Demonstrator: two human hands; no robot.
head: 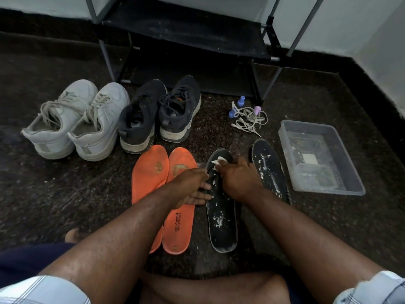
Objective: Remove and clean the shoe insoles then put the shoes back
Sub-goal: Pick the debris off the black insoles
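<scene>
Biggest thing in view is the black shoe rack at the back, standing on the dark speckled floor. In front of it sit the white sneakers and the dark running shoes, both pairs without insoles as far as I can tell. Off right is a clear plastic tub, near a loose heap of laces.

The orange insoles lie side by side; the two black insoles next to them are speckled with white residue.

The left hand rests flat, fingers straight, pinning the nearer black insole. The right hand is clenched round a small white wipe near the toe end.

Tip, I reckon: keep that insole pinned, wipe toe to heel in long strokes, and refold the wipe often.
</scene>
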